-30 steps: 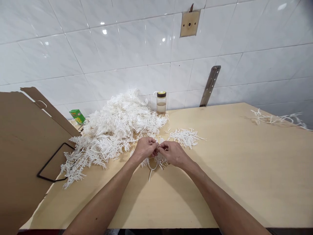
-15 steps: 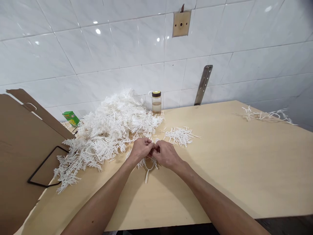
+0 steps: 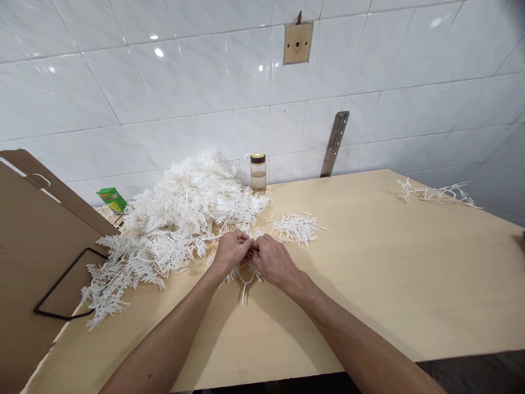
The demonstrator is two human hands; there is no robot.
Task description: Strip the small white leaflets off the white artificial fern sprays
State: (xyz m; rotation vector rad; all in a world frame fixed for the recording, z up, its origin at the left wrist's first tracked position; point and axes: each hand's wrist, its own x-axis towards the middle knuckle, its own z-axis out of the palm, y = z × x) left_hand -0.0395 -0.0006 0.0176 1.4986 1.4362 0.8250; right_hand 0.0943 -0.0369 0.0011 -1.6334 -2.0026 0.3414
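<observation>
My left hand (image 3: 232,250) and my right hand (image 3: 274,258) meet over the table, fingertips pinched together. Between them they grip a white branching strand piece (image 3: 245,280), whose looped stem hangs down toward me. Most of that piece is hidden behind my fingers. Just left of my left hand, a large heap of white frilly strands (image 3: 184,208) spreads over the table. Beyond my right hand lies a small pile of short white strands (image 3: 298,227).
A jar with a dark lid (image 3: 258,173) stands by the tiled wall. A green carton (image 3: 111,201) sits behind the heap. At left rises a cardboard box (image 3: 28,262) beside a black wire frame (image 3: 55,314). Bare white stems (image 3: 437,192) lie far right on the table (image 3: 389,273).
The view has turned slightly, so everything sits a little further left. My hands stay pinched together on the white strand piece, with only small finger movement.
</observation>
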